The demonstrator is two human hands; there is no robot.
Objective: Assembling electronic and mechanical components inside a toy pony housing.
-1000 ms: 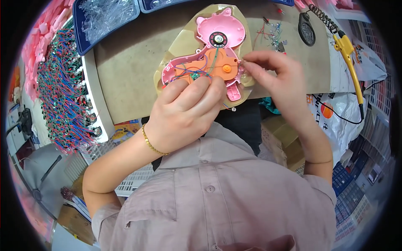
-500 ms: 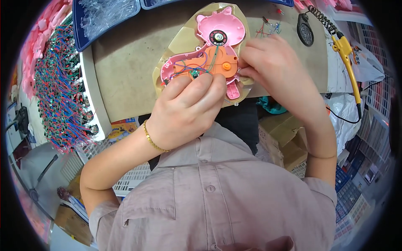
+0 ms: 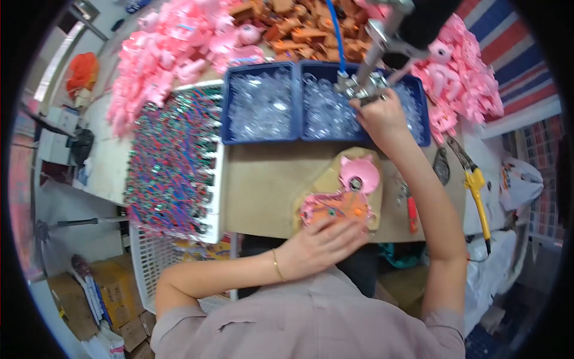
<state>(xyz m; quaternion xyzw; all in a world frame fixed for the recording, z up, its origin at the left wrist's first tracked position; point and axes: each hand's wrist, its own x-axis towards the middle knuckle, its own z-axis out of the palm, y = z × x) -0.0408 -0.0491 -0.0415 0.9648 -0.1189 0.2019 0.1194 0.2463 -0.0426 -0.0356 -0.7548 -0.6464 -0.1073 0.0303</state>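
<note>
A pink toy shell (image 3: 363, 170) is lying open side up in a tan fixture (image 3: 327, 182) near the front edge of the table (image 3: 263, 179), right of the table's middle. Its rounded, eared end is pointing away from the person and holding a round dark-rimmed part (image 3: 356, 183). In the nearer section an orange housing (image 3: 345, 206) is sitting, with a brighter orange knob (image 3: 359, 212) standing out toward its right end, and thin wires are crossing over it.

The left hand (image 3: 323, 248) is lying across the near edge of the shell, its fingers stretching out flat and close together, covering part of the housing rather than pinching anything visible. A gold bracelet (image 3: 277, 265) is circling that wrist. The right hand (image 3: 382, 116) is reaching far forward, its fingers curling at the lower end of a metal tool (image 3: 373, 54) that is hanging over the bins; blur is hiding whether they are closing on it.

Behind the fixture, a left blue bin (image 3: 260, 141) and a right blue bin (image 3: 323, 142) are standing side by side, both holding clear plastic pieces (image 3: 261, 107). To the left, a white tray (image 3: 220, 185) is carrying a dense mass of wired parts (image 3: 170, 161). Beyond, pink parts (image 3: 179, 54) and orange parts (image 3: 317, 30) are piling up. Right of the fixture, a red-handled item (image 3: 412, 214) is lying near a dark oval object (image 3: 441, 166), and a yellow-handled tool (image 3: 476, 185) is resting farther right.
</note>
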